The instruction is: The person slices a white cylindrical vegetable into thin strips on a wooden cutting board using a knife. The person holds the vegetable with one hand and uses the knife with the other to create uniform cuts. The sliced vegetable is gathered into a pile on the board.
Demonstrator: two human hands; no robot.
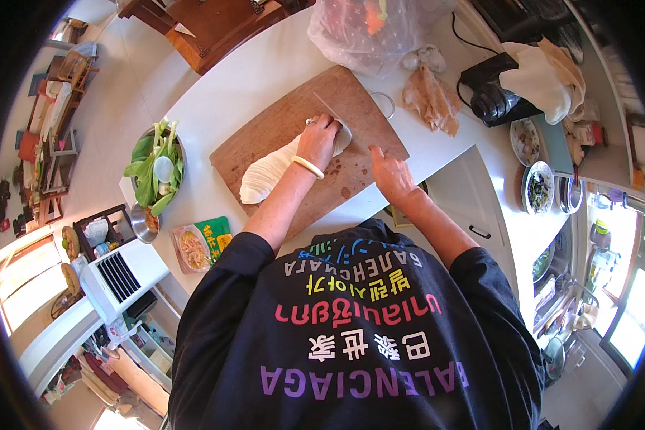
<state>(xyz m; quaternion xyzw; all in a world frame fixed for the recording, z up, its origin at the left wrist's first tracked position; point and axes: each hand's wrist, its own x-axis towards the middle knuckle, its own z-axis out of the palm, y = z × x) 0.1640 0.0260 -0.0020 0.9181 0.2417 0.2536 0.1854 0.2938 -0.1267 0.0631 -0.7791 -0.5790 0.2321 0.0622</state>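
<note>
My left hand (pixel 320 141), a pale bracelet at its wrist, rests with bent fingers over the right end of a row of thin, overlapping white slices (pixel 271 169). They look like a sliced white radish, with a round face at the right end. The row lies slanted on a brown wooden cutting board (pixel 279 113). My right hand (pixel 391 173) is closed at the board's right edge, index finger forward. It appears to grip a knife (pixel 328 105), seen nearly edge-on as a thin bright line. Its handle is hidden by the hand.
Left of the board stand a bowl of leafy greens (pixel 153 161), a small metal bowl (pixel 144 224) and a printed food packet (pixel 201 244). Beyond it is a clear plastic bag (pixel 365 32). A crumpled brown bag (pixel 431 99) and plates of food (pixel 538 188) are at right.
</note>
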